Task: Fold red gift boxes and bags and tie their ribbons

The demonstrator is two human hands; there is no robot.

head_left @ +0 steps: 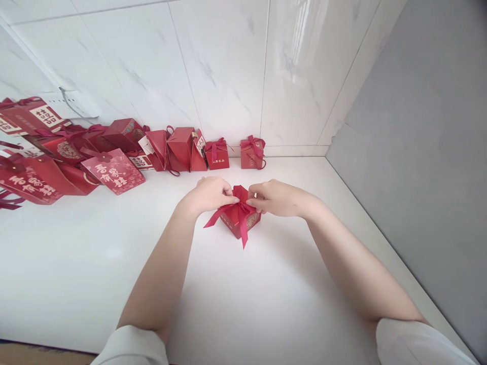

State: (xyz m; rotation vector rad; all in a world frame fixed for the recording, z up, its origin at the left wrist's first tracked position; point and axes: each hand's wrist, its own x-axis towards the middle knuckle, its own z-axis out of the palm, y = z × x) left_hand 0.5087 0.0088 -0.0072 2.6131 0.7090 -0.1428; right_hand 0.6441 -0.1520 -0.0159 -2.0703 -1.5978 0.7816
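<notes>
A small red gift box (230, 221) with gold print stands on the white table, one corner towards me. Crimson ribbon (243, 229) is tied over its top, and two loose tails hang down the front and left. My left hand (211, 194) pinches the ribbon at the left of the knot, thumb against fingers. From the right, my right hand (272, 197) pinches the ribbon close to the knot. The fingers partly cover the bow's loops and the box's top.
Two finished-looking red boxes with bows, a left one (218, 156) and a right one (252, 153), stand by the tiled wall (228, 66). Several red boxes and bags (114, 170) crowd the back left. A grey panel (414, 167) borders the table (95, 274) on the right.
</notes>
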